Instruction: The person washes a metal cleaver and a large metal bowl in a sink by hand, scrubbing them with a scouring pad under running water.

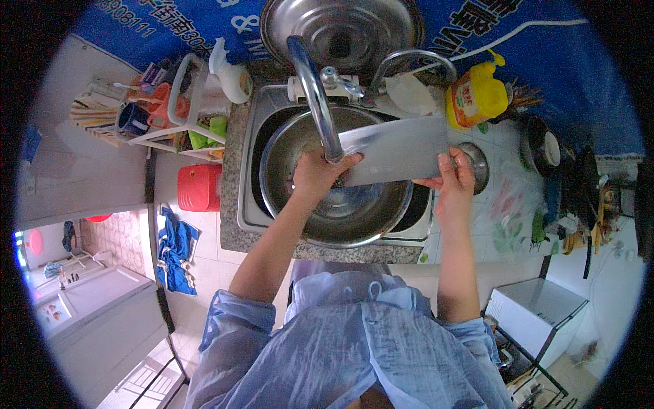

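Observation:
A broad metal cleaver blade (398, 148) lies slantwise under the spout of a chrome faucet (311, 87). My left hand (322, 174) holds the blade's left end, where the handle would be, though the handle itself is hidden. At the far right end, my right hand (454, 176) grips the blade's corner between thumb and fingers. Beneath both, a large stainless steel basin (352, 220) sits in the steel sink (250, 204); some water seems to lie in it. Whether water runs from the spout cannot be told.
Behind the faucet leans a large metal lid (342, 30). A white spray bottle (232, 82) stands back left, beside a white rack (184, 97) of cups. On the right are a yellow detergent bottle (477, 94), a small metal bowl (475, 166) and dark pans (536, 143).

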Motion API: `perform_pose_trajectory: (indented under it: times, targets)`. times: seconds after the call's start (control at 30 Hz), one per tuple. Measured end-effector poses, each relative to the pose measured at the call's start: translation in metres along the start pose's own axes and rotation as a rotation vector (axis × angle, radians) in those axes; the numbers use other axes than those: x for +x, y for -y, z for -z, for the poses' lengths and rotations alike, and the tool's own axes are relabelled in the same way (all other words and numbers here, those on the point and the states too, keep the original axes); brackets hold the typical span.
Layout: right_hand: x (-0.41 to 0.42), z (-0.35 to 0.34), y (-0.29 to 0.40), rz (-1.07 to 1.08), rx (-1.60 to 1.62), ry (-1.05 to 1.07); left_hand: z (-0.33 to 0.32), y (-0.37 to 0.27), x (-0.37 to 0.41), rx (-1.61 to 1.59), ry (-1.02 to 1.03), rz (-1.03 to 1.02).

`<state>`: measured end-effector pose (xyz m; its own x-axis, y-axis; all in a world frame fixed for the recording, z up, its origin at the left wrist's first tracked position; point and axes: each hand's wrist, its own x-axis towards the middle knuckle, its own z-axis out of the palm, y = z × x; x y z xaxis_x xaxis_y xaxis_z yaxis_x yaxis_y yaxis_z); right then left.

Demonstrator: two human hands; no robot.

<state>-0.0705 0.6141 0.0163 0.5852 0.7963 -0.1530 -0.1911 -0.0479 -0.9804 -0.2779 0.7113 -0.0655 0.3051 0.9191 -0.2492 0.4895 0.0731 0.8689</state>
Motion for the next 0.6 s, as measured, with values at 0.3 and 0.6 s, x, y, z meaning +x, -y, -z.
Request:
perform_pose_trajectory:
  times: [0.3,0.6]
  targets:
    - [-0.034,-0.021,-0.004,0.177,-0.142,0.164,-0.01,-0.015,0.004,-0.173,-0.117,0.292]
    - [-0.034,-0.004,-0.005,0.06,0.023,0.086,0.011,-0.038,-0.01,-0.382,-0.126,0.289]
